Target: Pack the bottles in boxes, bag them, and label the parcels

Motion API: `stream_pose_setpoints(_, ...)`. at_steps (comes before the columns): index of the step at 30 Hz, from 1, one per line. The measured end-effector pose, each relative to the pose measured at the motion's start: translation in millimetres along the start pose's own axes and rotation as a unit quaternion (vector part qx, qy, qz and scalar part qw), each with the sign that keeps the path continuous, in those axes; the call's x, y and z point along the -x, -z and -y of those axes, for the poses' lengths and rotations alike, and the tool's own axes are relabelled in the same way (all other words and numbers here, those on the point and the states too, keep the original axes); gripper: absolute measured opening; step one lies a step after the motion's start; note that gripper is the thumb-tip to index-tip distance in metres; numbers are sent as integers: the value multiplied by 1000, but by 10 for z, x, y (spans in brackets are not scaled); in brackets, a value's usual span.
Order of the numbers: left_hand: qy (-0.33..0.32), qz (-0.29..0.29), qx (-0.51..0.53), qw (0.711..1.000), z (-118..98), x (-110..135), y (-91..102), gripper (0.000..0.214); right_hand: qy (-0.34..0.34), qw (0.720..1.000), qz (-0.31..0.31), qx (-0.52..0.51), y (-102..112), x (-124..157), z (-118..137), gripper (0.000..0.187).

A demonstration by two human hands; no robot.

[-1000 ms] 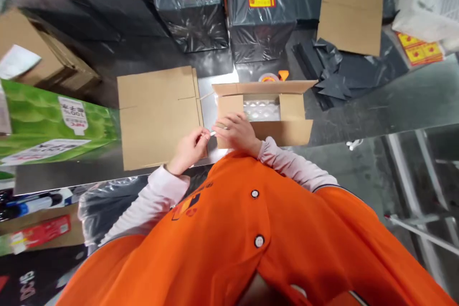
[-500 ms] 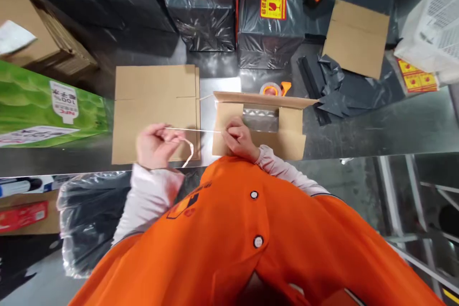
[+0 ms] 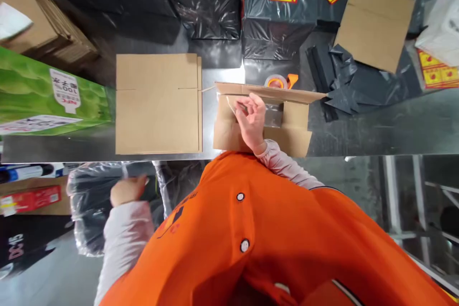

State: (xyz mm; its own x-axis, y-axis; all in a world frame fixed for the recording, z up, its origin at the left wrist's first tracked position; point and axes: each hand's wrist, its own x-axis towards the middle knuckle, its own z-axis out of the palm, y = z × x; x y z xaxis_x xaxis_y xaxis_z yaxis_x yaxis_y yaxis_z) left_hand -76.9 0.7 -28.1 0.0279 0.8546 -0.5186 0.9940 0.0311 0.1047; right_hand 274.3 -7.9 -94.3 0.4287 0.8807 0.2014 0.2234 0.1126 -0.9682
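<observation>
My right hand is above the left part of an open cardboard box, fingers bent and pinched together. A thin white strip shows at its fingertips. The box lies on the table's near edge with its long back flap raised, and clear plastic shows inside. My left hand is below the table edge, over a plastic-wrapped black bundle. It is curled and slightly blurred; a tiny pale spot shows at its fingertips, too small to name. Flat cardboard lies left of the box.
An orange tape dispenser stands behind the box. Black-wrapped parcels line the back. A green carton is at left. Black plastic scraps and a cardboard piece lie at right.
My left hand has moved down and left, off the table, and the white line stretched between my hands is gone. My right hand has risen from the box's left side to over its middle.
</observation>
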Motion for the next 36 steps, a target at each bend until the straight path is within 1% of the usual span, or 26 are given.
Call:
stream_pose_setpoints(1, 9, -43, -3, 999, -202, -107, -25, 44, 17, 1000, -7, -2, 19, 6, -5, 59)
stream_pose_setpoints(2, -11, -91, 9, 996, -458, -201, -30, 40, 40, 999, -10, 1, 42, 24, -2, 56)
stream_pose_setpoints(3, -51, -163, 44, 984, -751, -276, -17, 37, 67, 998, -10, 7, 71, 55, 6, 52)
stream_pose_setpoints(4, -138, -184, 79, 970, -1057, -332, 11, 38, 102, 995, -4, 18, 107, 96, 16, 48)
stream_pose_setpoints(5, -219, -186, 90, 954, -1350, -375, 50, 41, 144, 989, 11, 33, 155, 144, 26, 44)
stream_pose_setpoints(6, -264, -186, 71, 944, -1608, -416, 98, 41, 192, 980, 30, 51, 216, 195, 33, 38)
stream_pose_setpoints(7, -290, -168, 38, 941, -1813, -466, 151, 42, 240, 966, 53, 77, 289, 247, 36, 31)
stream_pose_setpoints(8, -282, -150, -4, 948, -1958, -538, 205, 41, 280, 951, 72, 111, 371, 300, 37, 25)
stream_pose_setpoints(9, -249, -135, -44, 958, -2047, -638, 258, 39, 306, 936, 85, 152, 457, 352, 37, 20)
stream_pose_setpoints(11, -177, -113, -72, 975, -2104, -919, 342, 32, 314, 916, 80, 236, 607, 453, 41, 19)
stream_pose_setpoints(12, -166, -95, -39, 981, -2105, -1083, 364, 28, 303, 911, 69, 271, 659, 498, 49, 21)
stream_pose_setpoints(14, -198, -25, 84, 976, -2122, -1389, 355, 33, 273, 906, 61, 318, 697, 560, 77, 25)
stream_pose_setpoints(16, -250, 76, 187, 947, -2187, -1593, 301, 39, 234, 903, 79, 352, 664, 572, 112, 32)
stream_pose_setpoints(17, -263, 116, 207, 935, -2226, -1644, 281, 32, 213, 900, 92, 369, 634, 561, 127, 35)
stream_pose_setpoints(18, -266, 137, 204, 932, -2256, -1664, 282, 21, 196, 896, 107, 384, 604, 543, 137, 39)
stream_pose_setpoints(19, -267, 143, 189, 934, -2269, -1657, 315, 18, 185, 891, 119, 397, 577, 520, 142, 41)
stream_pose_setpoints(20, -265, 142, 174, 938, -2258, -1630, 384, 23, 179, 887, 128, 405, 556, 498, 140, 42)
stream_pose_setpoints(21, -260, 136, 157, 943, -2226, -1586, 490, 28, 177, 885, 131, 410, 545, 480, 133, 42)
stream_pose_setpoints(23, -270, 134, 121, 946, -2120, -1469, 781, 31, 182, 888, 119, 406, 542, 462, 106, 41)
stream_pose_setpoints(26, -347, 156, 74, 922, -2023, -1247, 1215, 34, 203, 902, 90, 371, 568, 478, 78, 34)
stream_pose_setpoints(28, -394, 178, 71, 899, -2088, -1089, 1375, 36, 234, 904, 75, 350, 587, 493, 86, 25)
stream_pose_setpoints(30, -403, 219, 118, 881, -2255, -942, 1404, 32, 279, 898, 43, 337, 602, 500, 106, 17)
stream_pose_setpoints(33, -410, 278, 204, 845, -2601, -747, 1241, 27, 335, 890, -23, 308, 617, 522, 92, 13)
stream_pose_setpoints(34, -421, 276, 208, 839, -2723, -684, 1136, 25, 338, 891, -45, 300, 620, 538, 65, 13)
stream_pose_setpoints(35, -444, 256, 195, 836, -2846, -624, 1006, 25, 333, 892, -68, 297, 620, 560, 27, 11)
stream_pose_setpoints(36, -481, 219, 162, 834, -2970, -567, 856, 24, 322, 894, -90, 297, 618, 586, -18, 9)
